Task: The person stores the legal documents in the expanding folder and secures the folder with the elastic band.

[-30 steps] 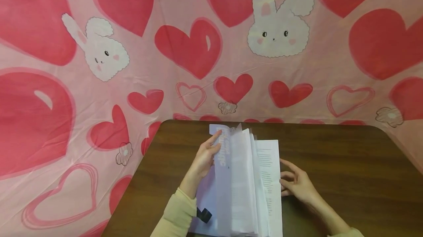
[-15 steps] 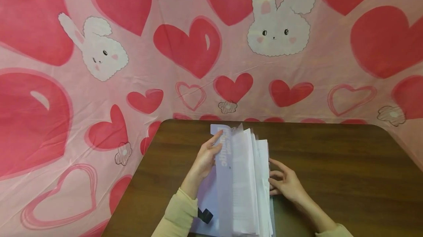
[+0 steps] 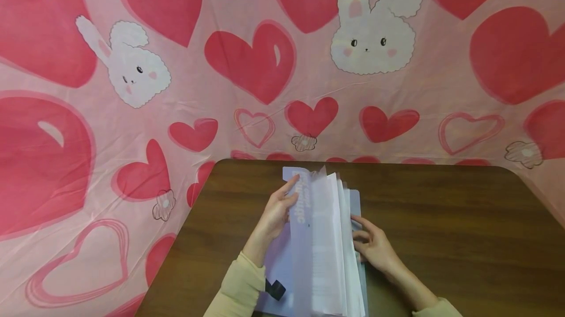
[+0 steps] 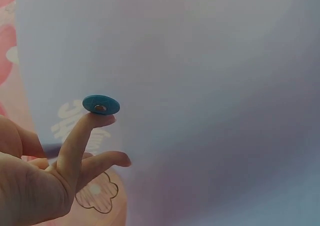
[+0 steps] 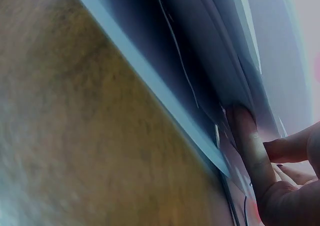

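A lavender translucent folder (image 3: pixel 300 258) stands partly opened on the table, with several clear pockets and white papers (image 3: pixel 326 238) fanned inside. My left hand (image 3: pixel 274 211) holds its raised front cover at the left, index finger stretched along it. In the left wrist view a round teal button (image 4: pixel 101 105) with a metal centre sits on the cover by a fingertip. My right hand (image 3: pixel 375 248) pinches the outer edge of a white sheet (image 3: pixel 354 268) among the pages. In the right wrist view its fingers (image 5: pixel 252 151) reach between the layers; part of the grip is hidden.
The dark wooden table (image 3: pixel 441 219) extends behind and to both sides of the folder. A small black object (image 3: pixel 275 288) shows by the left sleeve. A pink cloth (image 3: pixel 247 8) with hearts and rabbits hangs around the table's back and sides.
My right hand has moved left, pushing the printed sheet in among the folder's pages. The lavender back cover now shows at the right. My left hand has barely shifted.
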{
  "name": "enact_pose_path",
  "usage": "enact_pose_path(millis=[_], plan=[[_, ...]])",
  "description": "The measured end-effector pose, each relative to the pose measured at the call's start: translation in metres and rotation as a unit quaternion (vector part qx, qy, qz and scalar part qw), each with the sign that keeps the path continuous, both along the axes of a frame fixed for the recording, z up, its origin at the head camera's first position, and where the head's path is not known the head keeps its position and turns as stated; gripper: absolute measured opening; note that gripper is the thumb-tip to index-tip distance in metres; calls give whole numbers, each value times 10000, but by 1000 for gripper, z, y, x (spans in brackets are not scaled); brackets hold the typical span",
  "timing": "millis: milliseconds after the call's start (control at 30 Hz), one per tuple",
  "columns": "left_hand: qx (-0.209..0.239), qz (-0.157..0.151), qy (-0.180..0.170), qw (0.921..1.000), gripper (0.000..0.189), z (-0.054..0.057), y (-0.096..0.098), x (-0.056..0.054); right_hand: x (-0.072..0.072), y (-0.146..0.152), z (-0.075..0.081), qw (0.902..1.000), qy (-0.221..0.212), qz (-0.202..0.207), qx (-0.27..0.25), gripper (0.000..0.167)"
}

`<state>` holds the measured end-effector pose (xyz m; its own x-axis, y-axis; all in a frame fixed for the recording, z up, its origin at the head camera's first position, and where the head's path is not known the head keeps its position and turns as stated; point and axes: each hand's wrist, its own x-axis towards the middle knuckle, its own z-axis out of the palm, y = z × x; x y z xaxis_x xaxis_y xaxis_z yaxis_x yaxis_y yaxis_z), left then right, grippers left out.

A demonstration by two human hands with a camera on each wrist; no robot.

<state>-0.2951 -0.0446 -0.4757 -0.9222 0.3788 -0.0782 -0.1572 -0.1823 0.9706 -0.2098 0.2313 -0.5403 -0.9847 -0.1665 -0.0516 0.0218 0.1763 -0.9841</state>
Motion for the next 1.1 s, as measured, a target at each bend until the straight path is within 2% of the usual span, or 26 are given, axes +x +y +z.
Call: enact_pose_path(millis=[267,433,633,800,933,1100], plan=[[11,-56,11,10000,60,-3,1,0,-1,-4,-9,9998,185,-3,94,71],[-73,-45,49,10000,61,-6,2,0,-3,-3,-12,9999,-3,45,104,72],[-239,-140,21,9996,61,-14,7,-1,-5,-1,-13,9988,57,145,464,71],[-393,-267,10,9989,61,-21,11,-2,-7,2,-14,9979,157,297,553,71],[-881,-377,257,9951,61,-28,15,-4,-7,4,-16,9970,372,489,463,68],[-1576,-619,1045,9800,51,-38,23,-4,-6,3,-19,9977,312,580,187,73]])
